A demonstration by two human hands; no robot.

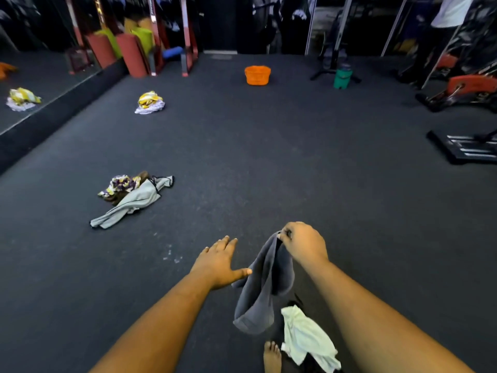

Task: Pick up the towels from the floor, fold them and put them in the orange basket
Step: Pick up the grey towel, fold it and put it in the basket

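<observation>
My right hand (305,244) pinches the top edge of a dark grey towel (265,286), which hangs down crumpled above the floor. My left hand (219,262) is beside it with fingers spread, its thumb touching the towel's left edge. A white towel (306,339) lies on the floor below, near my bare foot (271,358). A pile with a light grey towel and a purple-yellow patterned cloth (131,199) lies to the left. Further off is a yellow-and-white pile (149,102). The orange basket (257,75) stands far ahead on the dark floor.
A mirror wall (40,76) runs along the left, reflecting the yellow pile. Rolled mats (131,55) lean at the back left. A green container (342,78) and gym machines (462,146) stand at the right. A person stands at the far right.
</observation>
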